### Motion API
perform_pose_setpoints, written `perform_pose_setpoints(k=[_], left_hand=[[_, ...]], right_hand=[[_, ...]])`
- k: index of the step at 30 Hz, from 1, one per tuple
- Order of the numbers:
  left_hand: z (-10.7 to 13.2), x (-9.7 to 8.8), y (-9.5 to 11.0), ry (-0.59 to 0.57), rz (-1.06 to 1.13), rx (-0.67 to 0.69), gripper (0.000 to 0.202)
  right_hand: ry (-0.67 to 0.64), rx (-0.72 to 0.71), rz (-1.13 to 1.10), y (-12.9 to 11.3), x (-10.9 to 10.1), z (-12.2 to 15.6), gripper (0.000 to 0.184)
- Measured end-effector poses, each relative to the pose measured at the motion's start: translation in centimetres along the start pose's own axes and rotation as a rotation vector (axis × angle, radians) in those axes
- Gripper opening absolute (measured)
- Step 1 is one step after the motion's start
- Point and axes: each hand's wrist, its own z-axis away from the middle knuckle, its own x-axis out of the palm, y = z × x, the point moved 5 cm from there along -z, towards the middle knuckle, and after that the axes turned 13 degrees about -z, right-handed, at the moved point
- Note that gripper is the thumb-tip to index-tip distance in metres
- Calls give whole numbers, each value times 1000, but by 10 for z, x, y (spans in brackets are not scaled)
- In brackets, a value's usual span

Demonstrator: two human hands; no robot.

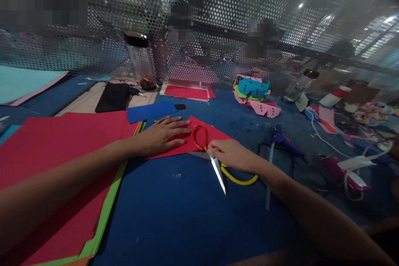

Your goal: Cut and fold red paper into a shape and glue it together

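At the near left we see a stack of large red sheets (77, 133) with green edges showing, our left forearm hiding part of it. On the dark blue surface (174, 224), our right hand (232, 154) has its fingers closed around the scissors (218, 174) near the pivot, so we cannot make out that part; one red loop and a bright blade show. A yellow loop (240, 182) runs under that hand, and we cannot tell what it belongs to. Our left hand (158, 135) lies flat, fingers extended, holding nothing, on a smaller red sheet (220, 131) just beside the scissors. A blue glue gun (285, 141) lies to the right. Farther back we find a blue strip (151, 111), a black pouch (111, 97), pink cutouts (265, 108) and a clear bottle (140, 62) before a perforated screen (218, 16). Clutter at far right is blurred.
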Motion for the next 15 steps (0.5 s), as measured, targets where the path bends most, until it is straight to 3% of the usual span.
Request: perform_pose_setpoints(k=[15], left_hand=[[-1, -1, -1, -18, 17, -15, 59]], right_hand=[[6, 19, 10, -8, 4, 0, 26]])
